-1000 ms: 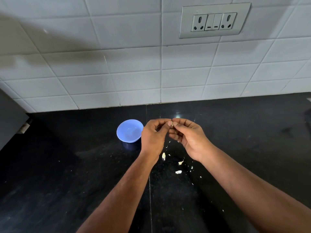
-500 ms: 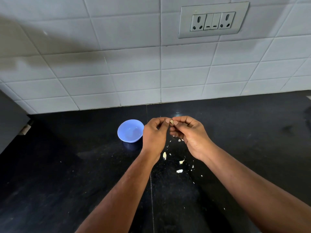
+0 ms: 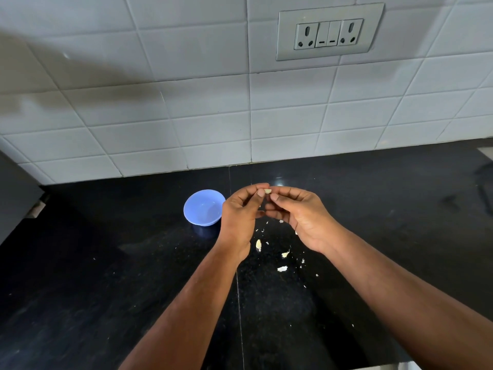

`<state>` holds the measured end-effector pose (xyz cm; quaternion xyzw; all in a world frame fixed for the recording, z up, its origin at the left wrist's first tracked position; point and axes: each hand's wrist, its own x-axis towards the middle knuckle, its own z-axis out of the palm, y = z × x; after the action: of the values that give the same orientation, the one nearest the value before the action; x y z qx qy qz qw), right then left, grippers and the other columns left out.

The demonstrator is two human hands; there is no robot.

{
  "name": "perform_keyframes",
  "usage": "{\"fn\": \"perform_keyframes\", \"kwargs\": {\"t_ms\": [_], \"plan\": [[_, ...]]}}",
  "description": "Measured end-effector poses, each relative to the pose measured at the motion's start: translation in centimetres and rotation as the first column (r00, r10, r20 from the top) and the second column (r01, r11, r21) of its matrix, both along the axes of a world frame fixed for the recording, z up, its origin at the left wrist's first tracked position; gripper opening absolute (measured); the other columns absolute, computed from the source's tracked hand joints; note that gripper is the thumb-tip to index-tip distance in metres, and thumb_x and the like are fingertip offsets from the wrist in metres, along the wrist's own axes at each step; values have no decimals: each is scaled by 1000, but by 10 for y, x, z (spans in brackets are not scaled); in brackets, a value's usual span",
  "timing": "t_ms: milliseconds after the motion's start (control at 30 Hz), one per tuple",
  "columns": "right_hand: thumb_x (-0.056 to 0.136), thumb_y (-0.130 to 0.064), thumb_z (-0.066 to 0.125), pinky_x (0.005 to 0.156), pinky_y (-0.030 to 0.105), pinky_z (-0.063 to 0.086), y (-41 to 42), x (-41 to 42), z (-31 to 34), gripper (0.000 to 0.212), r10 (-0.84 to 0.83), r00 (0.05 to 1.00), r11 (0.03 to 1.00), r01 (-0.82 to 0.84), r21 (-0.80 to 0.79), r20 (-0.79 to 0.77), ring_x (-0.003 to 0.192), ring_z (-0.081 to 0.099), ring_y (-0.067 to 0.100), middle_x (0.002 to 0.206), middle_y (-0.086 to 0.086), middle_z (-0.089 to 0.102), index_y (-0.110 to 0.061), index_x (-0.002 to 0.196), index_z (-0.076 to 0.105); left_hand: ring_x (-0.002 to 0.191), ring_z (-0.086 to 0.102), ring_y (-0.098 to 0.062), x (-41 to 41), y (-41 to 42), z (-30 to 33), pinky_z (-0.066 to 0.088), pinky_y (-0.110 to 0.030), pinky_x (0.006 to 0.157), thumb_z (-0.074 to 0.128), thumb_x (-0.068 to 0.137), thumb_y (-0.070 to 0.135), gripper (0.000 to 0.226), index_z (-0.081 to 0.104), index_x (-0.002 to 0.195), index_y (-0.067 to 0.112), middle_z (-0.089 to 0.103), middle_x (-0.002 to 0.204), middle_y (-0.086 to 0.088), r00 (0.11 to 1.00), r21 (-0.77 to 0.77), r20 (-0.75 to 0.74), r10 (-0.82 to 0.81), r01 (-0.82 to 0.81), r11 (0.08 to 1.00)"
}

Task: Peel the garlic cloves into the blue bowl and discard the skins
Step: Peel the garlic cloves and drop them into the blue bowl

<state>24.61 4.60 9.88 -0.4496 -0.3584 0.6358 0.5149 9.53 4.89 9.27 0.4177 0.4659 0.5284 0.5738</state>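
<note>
1. Black stone countertop (image 3: pixel 106 289), flecked, meeting a white tiled wall (image 3: pixel 186 116) that carries a grey socket plate (image 3: pixel 329 32).
2. Blue bowl (image 3: pixel 204 207), upright on the countertop, just left of the left hand; contents not discernible.
3. Garlic clove (image 3: pixel 267 191), pale, held above the countertop between both hands.
4. Left hand (image 3: pixel 240 217): fingers curled, thumb and fingertip pinching the clove.
5. Right hand (image 3: pixel 301 217): fingers curled, fingertips pinching the clove's other side.
6. Garlic skins (image 3: pixel 282 268), scattered on the countertop below the hands.
</note>
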Motion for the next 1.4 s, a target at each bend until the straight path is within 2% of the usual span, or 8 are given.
{"fn": "perform_keyframes", "kwargs": {"t_ms": [100, 233, 533, 733, 900, 1067, 1267, 1400], "plan": [[97, -5, 68, 77, 31, 62, -2, 1, 1, 20, -32, 999, 999, 32, -10, -17, 91, 74, 23, 103, 14, 77, -3, 115, 76, 104, 76, -24, 1, -2, 1, 63, -44, 91, 62, 106, 13, 18, 79, 109, 18, 80, 106, -6, 1000, 15, -10, -18, 18, 1000], [98, -10, 69, 75, 29, 62, -6, 0, 3, 18, -27, 998, 999, 26, -19, -58, 89, 73, 21, 99, 13, 76, -3, 113, 76, 99, 77, -22, 3, -4, 4, 63, -35, 84, 63, 105, 11, 17, 78, 111, 15, 80, 104, -8, 1000, 25, -17, -21, 22, 999], [95, -6, 70, 81, 33, 63, -16, -1, 3, 17, -25, 999, 999, 27, 34, -45, 93, 75, 25, 103, 16, 77, -4, 111, 74, 102, 77, -19, -1, -13, 4, 61, -37, 90, 74, 99, 17, 15, 79, 113, 19, 81, 105, 1, 998, -10, -63, 4, -4, 1000], [95, -3, 71, 82, 36, 63, -21, -2, 3, 15, -45, 999, 997, 44, 61, 25, 95, 75, 28, 103, 19, 78, -3, 110, 74, 88, 75, -7, -3, -20, 1, 56, -18, 72, 78, 95, 13, 10, 80, 105, 15, 81, 96, 2, 987, 51, -150, 64, -57, 997], [97, -1, 69, 82, 37, 64, -27, -9, -1, 15, -83, 991, 992, 73, 99, 103, 92, 77, 27, 101, 17, 78, -1, 111, 73, 91, 73, -7, -10, -17, -7, 62, -38, 87, 83, 91, 24, 12, 81, 90, 36, 76, 97, 12, 915, 143, -368, 165, -120, 983], [94, -1, 72, 85, 39, 65, -31, -19, -4, 14, -163, 968, 979, 134, 157, 190, 88, 78, 27, 94, 14, 79, -2, 108, 75, 88, 68, -4, -16, -24, -6, 61, -41, 83, 81, 92, 28, 25, 72, 81, 48, 72, 95, 17, 825, 241, -526, 208, -90, 966], [95, -2, 72, 84, 38, 65, -35, -30, -4, 15, -183, 973, 977, 164, 133, 143, 92, 78, 30, 98, 14, 79, -2, 109, 76, 89, 71, -11, -25, -24, -10, 62, -48, 86, 77, 92, 26, 10, 76, 86, 34, 75, 96, 7, 895, 183, -434, 100, -22, 983], [99, -4, 66, 84, 37, 64, -36, -37, -5, 14, -146, 989, 989, 147, 26, -32, 93, 77, 26, 103, 14, 79, -5, 111, 73, 97, 74, -20, -29, -24, -8, 63, -52, 87, 74, 93, 31, 4, 75, 91, 35, 75, 102, 2, 947, 138, -318, 45, -1, 990]]}}
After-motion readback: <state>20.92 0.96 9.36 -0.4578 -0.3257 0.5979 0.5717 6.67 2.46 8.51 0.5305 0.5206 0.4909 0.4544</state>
